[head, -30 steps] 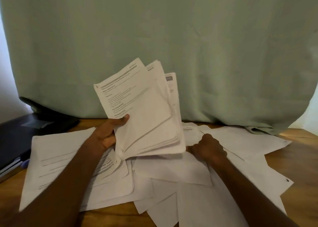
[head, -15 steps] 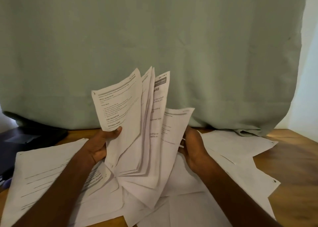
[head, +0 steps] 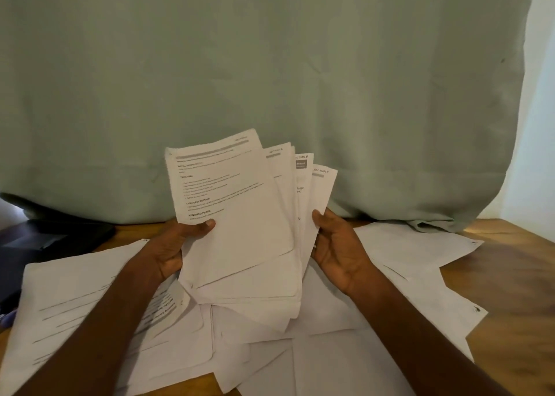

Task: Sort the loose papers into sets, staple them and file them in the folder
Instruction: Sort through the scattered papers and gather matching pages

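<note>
A fanned bundle of printed sheets (head: 243,230) stands upright above the table, text facing me. My left hand (head: 174,245) grips its left edge, thumb across the front page. My right hand (head: 336,245) holds the right edge, thumb on the rearmost sheet, fingers hidden behind the paper. Several loose papers (head: 315,350) lie spread over the wooden table (head: 516,290) beneath both arms. No stapler shows. A dark folder-like object (head: 36,245) lies at the left edge.
A pale green curtain (head: 270,80) hangs straight behind the table and drapes onto its back edge. Bare wood shows at the right side. More printed sheets (head: 75,299) lie under my left forearm.
My right hand lifted a sheet from the table up to the bundle and now holds the bundle's right edge. The sheets have closed up into a tighter fan.
</note>
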Demonstrator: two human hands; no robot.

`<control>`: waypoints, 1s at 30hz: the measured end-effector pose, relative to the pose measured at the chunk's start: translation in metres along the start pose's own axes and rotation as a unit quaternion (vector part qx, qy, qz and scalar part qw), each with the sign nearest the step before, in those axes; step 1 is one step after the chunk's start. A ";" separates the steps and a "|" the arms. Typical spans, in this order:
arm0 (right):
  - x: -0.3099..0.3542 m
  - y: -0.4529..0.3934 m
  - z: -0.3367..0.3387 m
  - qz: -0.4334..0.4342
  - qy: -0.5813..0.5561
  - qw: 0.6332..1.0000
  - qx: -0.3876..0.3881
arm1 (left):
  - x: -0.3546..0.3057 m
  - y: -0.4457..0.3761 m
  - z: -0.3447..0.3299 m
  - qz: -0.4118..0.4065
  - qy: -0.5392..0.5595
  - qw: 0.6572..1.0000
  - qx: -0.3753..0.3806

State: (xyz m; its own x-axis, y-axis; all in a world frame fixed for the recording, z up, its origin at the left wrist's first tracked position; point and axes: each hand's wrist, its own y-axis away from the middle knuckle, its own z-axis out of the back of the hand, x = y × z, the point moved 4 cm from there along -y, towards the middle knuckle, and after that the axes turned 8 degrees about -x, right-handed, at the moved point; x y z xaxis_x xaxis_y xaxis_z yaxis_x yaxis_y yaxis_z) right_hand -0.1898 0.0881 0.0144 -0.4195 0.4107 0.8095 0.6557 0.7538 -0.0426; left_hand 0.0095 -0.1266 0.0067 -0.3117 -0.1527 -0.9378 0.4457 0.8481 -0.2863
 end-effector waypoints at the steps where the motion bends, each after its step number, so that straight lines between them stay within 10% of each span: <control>1: 0.001 0.001 -0.002 0.002 -0.003 1.000 0.005 | -0.003 0.002 -0.004 0.001 -0.014 1.000 0.016; 6: 0.015 0.000 0.005 0.065 0.100 0.991 -0.056 | -0.008 0.003 -0.003 0.017 -0.016 1.000 -0.010; 11: 0.035 -0.002 0.044 0.208 0.653 0.680 -0.262 | -0.001 -0.005 0.028 0.039 0.045 0.992 -0.112; 19: -0.009 0.002 0.038 0.042 0.828 0.550 -0.102 | 0.008 -0.006 0.034 0.082 0.030 0.984 -0.156; 30: -0.008 -0.018 0.052 0.022 0.731 0.663 -0.160 | 0.005 -0.003 0.030 0.055 0.025 0.989 -0.136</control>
State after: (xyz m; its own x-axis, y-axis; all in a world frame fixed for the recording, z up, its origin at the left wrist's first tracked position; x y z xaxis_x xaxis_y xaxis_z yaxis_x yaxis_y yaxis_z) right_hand -0.2305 0.0982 -0.0222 0.5080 -0.6835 0.5241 0.8450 0.5137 -0.1490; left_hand 0.0313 -0.1451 -0.0034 -0.3172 -0.0325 -0.9478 0.2391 0.9644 -0.1131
